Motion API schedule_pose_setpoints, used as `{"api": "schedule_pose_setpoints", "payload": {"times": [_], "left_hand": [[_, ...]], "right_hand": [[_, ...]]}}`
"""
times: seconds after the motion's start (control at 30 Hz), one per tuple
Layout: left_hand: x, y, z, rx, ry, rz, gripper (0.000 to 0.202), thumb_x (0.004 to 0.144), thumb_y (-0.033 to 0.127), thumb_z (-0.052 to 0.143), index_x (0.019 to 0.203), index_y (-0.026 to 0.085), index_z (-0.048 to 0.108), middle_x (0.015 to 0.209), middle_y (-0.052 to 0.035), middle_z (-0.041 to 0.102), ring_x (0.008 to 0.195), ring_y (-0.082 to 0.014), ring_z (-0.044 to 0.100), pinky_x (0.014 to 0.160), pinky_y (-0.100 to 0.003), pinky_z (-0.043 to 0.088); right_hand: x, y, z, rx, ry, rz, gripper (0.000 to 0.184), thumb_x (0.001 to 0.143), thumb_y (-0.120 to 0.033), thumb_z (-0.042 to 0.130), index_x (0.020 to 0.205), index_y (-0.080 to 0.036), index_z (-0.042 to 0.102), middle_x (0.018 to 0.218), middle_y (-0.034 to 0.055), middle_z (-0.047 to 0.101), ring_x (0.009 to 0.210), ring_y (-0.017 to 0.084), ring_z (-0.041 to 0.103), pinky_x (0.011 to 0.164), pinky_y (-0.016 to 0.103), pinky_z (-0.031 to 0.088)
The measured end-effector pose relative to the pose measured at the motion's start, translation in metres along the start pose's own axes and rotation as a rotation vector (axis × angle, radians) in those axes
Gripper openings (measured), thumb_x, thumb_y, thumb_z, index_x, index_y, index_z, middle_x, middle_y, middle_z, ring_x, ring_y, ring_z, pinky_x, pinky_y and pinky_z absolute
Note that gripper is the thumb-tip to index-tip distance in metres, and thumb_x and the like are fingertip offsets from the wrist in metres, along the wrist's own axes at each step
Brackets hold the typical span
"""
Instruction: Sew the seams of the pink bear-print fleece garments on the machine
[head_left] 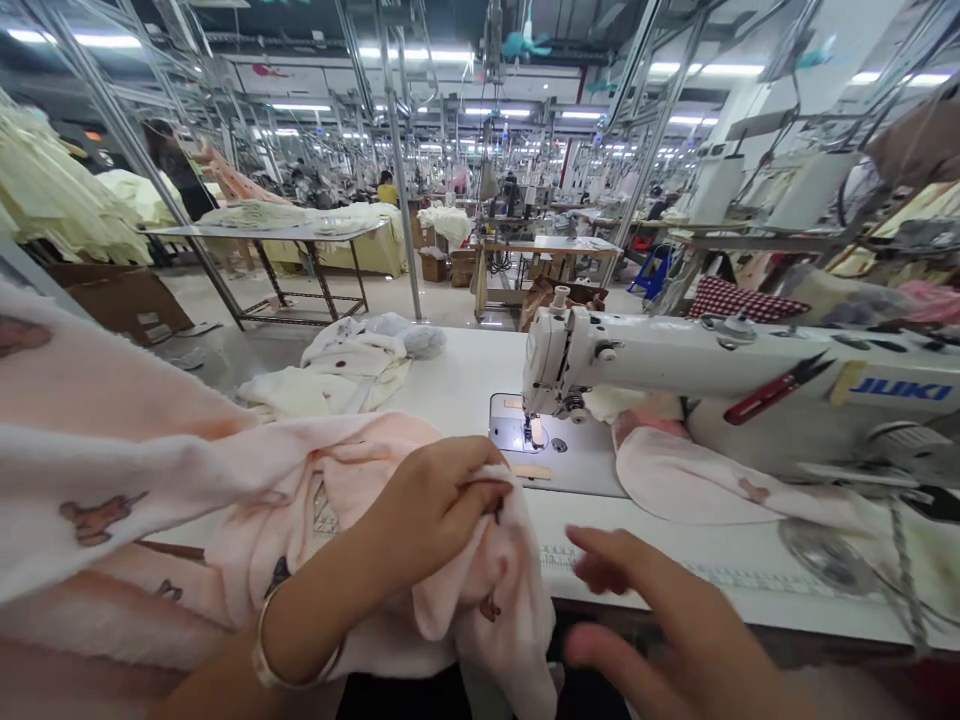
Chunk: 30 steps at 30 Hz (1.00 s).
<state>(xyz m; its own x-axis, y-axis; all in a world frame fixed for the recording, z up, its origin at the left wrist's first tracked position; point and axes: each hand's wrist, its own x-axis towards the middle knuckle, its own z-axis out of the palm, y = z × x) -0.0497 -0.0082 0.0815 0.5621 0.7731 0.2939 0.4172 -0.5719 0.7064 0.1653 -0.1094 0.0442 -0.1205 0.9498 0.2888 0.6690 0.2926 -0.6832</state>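
Note:
My left hand [435,505] is closed in a pinch on a pale pink fleece garment [225,480] printed with small brown animals. The garment drapes from the left across the front edge of the white sewing table [465,380]. My right hand [660,620] hovers at the lower right, blurred, fingers spread and holding nothing, just right of the garment's hanging end. A white JUKI sewing machine [720,365] stands ahead, its needle [534,425] just beyond my left hand.
A second pink fleece piece [705,475] lies under the machine arm. A cream fabric pile [337,375] sits at the table's far left. Red snips [776,388] rest on the machine. Beyond are work tables, metal racks and other workers.

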Motion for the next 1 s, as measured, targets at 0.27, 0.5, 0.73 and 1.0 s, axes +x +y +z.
{"api": "schedule_pose_setpoints", "payload": {"times": [0.27,0.5,0.73,1.0], "left_hand": [[-0.028,0.017,-0.032,0.077,0.059,0.112,0.024,0.076,0.003,0.041,0.083,0.021,0.056,0.077,0.0038,0.057,0.074,-0.0110,0.053,0.066,-0.021,0.038],[-0.041,0.011,-0.035,0.058,0.100,0.141,0.025,0.075,0.003,0.039,0.084,0.019,0.055,0.079,0.0026,0.058,0.076,-0.0116,0.053,0.069,-0.022,0.039],[-0.045,0.012,-0.042,0.011,0.119,0.105,0.025,0.076,0.003,0.039,0.085,0.019,0.056,0.080,0.0028,0.058,0.078,-0.0116,0.053,0.070,-0.021,0.039],[-0.035,0.018,-0.033,-0.040,0.105,0.144,0.024,0.075,0.003,0.040,0.082,0.019,0.057,0.078,0.0023,0.058,0.076,-0.0118,0.053,0.069,-0.022,0.040]], "right_hand": [[0.040,-0.028,0.047,0.527,-0.103,0.105,0.035,0.077,-0.048,0.060,0.101,-0.021,0.058,0.074,-0.0007,0.057,0.068,0.014,0.053,0.062,0.025,0.042],[0.030,-0.019,0.037,0.579,-0.254,0.184,0.035,0.082,-0.048,0.054,0.064,-0.018,0.050,0.055,-0.0050,0.042,0.053,0.009,0.038,0.051,0.022,0.031],[0.010,-0.010,0.020,0.422,-0.174,0.137,0.035,0.090,-0.048,0.040,0.067,-0.021,0.042,0.060,-0.0052,0.040,0.056,0.010,0.037,0.053,0.021,0.032],[0.000,-0.010,0.036,0.288,-0.208,0.080,0.016,0.083,-0.038,0.055,0.089,-0.024,0.056,0.078,-0.0016,0.055,0.073,0.013,0.050,0.062,0.022,0.041]]}}
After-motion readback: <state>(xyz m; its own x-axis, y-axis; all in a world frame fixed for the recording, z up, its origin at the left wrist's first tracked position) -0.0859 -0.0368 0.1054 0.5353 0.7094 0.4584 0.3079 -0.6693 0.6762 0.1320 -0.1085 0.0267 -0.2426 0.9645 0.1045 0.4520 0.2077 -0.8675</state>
